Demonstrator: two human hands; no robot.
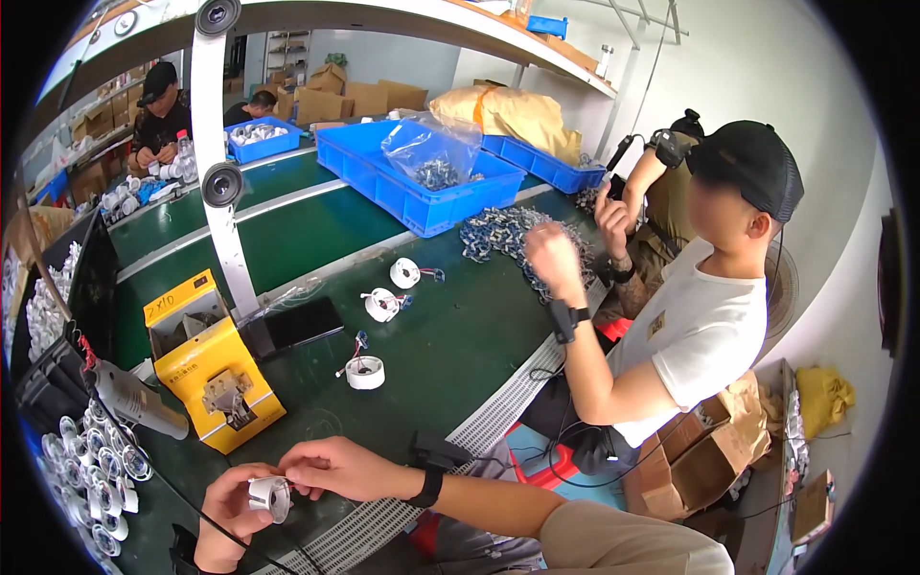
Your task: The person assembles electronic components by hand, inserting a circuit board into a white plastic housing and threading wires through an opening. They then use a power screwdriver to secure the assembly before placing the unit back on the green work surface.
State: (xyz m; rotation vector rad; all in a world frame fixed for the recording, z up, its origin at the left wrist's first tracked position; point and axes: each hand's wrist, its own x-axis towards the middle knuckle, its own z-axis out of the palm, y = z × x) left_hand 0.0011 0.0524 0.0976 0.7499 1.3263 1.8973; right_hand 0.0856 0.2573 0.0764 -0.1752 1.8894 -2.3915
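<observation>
Left hand (228,517) grips white cup (263,494), near left, over green bench (450,359). Right hand (335,470): fingertips pinched narrow beside cup's right rim; cannot tell what's between. Cup looks light, stiff, probably slick; best held round side wall.

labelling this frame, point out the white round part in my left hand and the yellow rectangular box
White round part (262,494): head view, side wall
Yellow rectangular box (211,357): head view, front panel

White housing (260,494); yellow box (218,353); green tabletop (446,350); blue bin (369,190)
</observation>
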